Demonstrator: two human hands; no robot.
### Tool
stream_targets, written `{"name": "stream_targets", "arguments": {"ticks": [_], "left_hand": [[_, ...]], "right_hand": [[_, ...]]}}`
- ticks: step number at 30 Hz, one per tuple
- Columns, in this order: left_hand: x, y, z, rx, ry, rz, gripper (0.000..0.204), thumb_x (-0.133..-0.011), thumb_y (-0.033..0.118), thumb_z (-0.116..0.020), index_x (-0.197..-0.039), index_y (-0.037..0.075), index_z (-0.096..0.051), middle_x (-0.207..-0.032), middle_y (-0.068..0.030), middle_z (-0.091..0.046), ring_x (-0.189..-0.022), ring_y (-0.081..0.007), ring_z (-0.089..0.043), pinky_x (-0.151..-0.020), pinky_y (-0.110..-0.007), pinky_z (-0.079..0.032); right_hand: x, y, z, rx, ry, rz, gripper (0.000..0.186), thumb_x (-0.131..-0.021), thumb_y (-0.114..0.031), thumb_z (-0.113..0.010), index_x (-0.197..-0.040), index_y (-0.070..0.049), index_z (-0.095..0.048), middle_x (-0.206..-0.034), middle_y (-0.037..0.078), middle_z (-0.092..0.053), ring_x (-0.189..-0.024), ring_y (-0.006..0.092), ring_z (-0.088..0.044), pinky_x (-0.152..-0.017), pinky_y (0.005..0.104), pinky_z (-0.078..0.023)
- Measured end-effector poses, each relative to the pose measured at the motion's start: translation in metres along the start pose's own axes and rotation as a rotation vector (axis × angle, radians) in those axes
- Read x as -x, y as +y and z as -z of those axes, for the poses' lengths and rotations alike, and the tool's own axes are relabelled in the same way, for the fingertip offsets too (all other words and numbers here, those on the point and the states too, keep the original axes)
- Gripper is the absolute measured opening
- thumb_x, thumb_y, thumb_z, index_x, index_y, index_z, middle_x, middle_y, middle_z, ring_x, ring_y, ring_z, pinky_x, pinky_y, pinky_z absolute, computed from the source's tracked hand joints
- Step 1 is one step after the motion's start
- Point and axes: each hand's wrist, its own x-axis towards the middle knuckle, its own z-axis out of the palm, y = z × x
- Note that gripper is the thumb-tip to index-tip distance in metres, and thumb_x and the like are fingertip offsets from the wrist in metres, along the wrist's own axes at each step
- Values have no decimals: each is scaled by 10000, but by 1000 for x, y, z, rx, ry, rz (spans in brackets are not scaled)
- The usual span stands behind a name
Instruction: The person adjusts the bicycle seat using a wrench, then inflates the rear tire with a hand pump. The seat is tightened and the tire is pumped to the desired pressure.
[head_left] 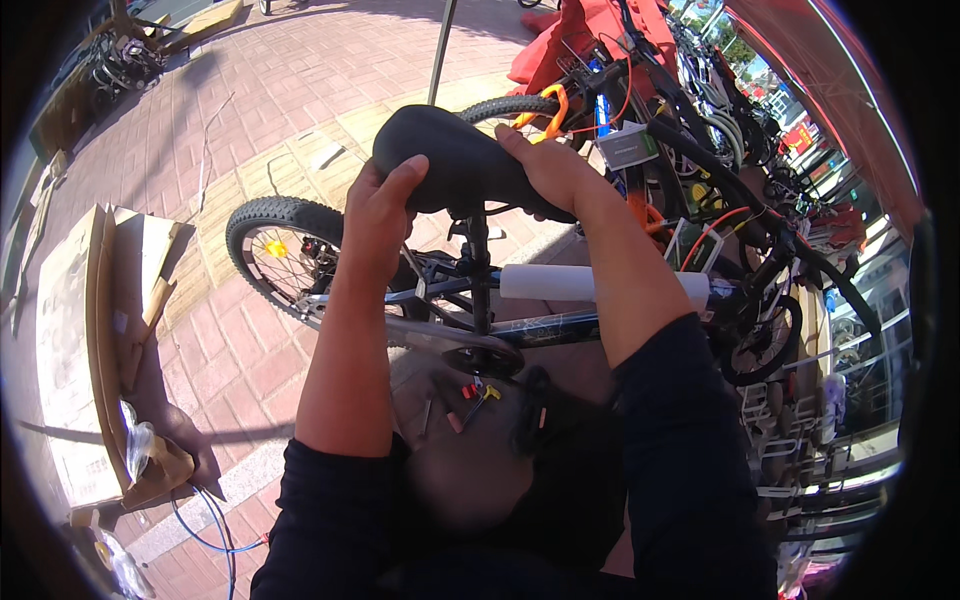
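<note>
Dark sleeves fill the lower frame, our forearms rising to a black padded bicycle saddle (455,160). Left hand (378,215) clamps its rear, fingers wrapped under; right hand (552,170) grips the nose side, fingers closed over it. Saddle sits atop its black seat post (480,275) on a small dark-framed bicycle (560,328) (white foam sleeve on the top tube), over red brick paving (230,370). We judge the saddle is being seated or aligned; next calls for steady twisting pressure, then tightening.
</note>
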Motion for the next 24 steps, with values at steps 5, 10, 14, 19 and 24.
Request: {"name": "stream_targets", "arguments": {"ticks": [5, 10, 14, 19, 24], "left_hand": [[-2, -1, -1, 10, 15, 23, 324, -899, 287, -677, -1115, 57, -603, -712, 47, -523, -476, -17, -343, -418, -201, -232], [-2, -2, 2, 18, 24, 26, 295, -925, 275, -640, -1119, 58, -596, -716, 50, -514, -445, -14, -314, -392, -204, -195], [-2, -4, 3, 14, 26, 39, 291, -926, 292, -639, -1110, 69, -605, -711, 54, -505, -449, -16, -312, -397, -201, -201], [-5, -5, 6, 5, 61, 32, 283, -926, 301, -635, -1096, 76, -603, -743, 46, -508, -460, -21, -316, -401, -200, -206], [0, -3, 6, 20, 63, 66, 271, -924, 315, -648, -1064, 88, -596, -715, 46, -488, -458, -22, -322, -397, -200, -198]], "right_hand": [[0, 5, -7, 52, -201, -113, 926, -946, -731, -244, -1165, 71, -652, -1195, 296, -619, -1166, 414, -573, -1057, 423, -391], [15, 8, 12, -435, -47, -357, 835, -939, -729, -331, -1037, 23, -678, -894, 153, -684, -876, 260, -659, -780, 361, -524], [47, 23, -16, -722, -177, -469, 717, -872, -760, -483, -912, -64, -653, -627, 49, -593, -375, 112, -455, -367, 249, -375], [42, 9, -7, -720, -150, -540, 597, -900, -637, -584, -761, -56, -570, -540, 21, -503, -331, 60, -351, -319, 234, -204], [44, 13, -12, -680, -151, -476, 593, -914, -610, -560, -781, -33, -598, -574, 48, -529, -361, 93, -406, -341, 247, -268]]}}
